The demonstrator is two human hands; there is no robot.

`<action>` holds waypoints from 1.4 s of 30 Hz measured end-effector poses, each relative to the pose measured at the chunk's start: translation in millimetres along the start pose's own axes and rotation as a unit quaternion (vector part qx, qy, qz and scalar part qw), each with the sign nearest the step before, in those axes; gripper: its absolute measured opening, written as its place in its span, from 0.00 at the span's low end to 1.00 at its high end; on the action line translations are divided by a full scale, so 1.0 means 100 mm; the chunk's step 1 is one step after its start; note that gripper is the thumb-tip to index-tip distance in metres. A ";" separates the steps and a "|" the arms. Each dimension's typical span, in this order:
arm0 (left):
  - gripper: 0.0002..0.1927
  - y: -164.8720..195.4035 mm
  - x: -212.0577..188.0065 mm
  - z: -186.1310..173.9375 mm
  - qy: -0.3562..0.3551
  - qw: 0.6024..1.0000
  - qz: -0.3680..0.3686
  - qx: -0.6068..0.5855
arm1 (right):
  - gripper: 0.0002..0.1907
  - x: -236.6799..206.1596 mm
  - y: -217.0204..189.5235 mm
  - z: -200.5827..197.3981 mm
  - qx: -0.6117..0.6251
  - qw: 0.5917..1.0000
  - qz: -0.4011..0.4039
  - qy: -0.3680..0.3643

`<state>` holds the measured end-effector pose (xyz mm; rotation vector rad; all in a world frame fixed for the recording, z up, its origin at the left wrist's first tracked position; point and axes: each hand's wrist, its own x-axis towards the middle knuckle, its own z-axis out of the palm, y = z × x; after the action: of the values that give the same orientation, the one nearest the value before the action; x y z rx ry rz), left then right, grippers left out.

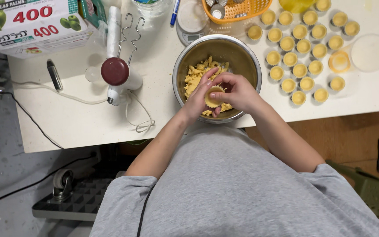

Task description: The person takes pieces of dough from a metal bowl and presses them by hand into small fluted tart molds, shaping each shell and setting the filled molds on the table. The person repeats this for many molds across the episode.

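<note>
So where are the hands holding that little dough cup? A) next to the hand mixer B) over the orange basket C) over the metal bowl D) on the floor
C: both hands, left hand and right hand, hold the small dough cup right above the metal bowl of dough pieces.

I hold a small round tart shell (214,97) of pale yellow dough, its opening facing up, between my hands just above the steel bowl (242,55). The bowl stands on the counter and holds loose crumbly pieces of the same yellow dough (194,79), piled on its bottom.
</note>
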<state>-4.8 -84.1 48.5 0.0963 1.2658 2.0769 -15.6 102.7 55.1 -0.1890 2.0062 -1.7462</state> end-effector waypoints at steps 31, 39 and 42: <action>0.31 -0.16 -0.37 -0.49 -0.058 0.997 -0.056 0.006 | 0.16 -0.25 -0.21 0.83 0.022 0.993 0.068 0.097; 0.31 -0.21 -0.33 -0.47 -0.076 0.995 -0.067 0.000 | 0.15 -0.33 -0.21 0.77 0.012 0.993 0.049 0.107; 0.31 -0.20 -0.27 -0.44 -0.083 0.995 -0.062 -0.015 | 0.13 -0.32 -0.12 0.70 0.025 0.994 -0.013 0.110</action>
<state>9.1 -127.6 16.8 0.1683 1.1117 1.9401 40.3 50.8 69.4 -0.0065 2.1168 -1.9025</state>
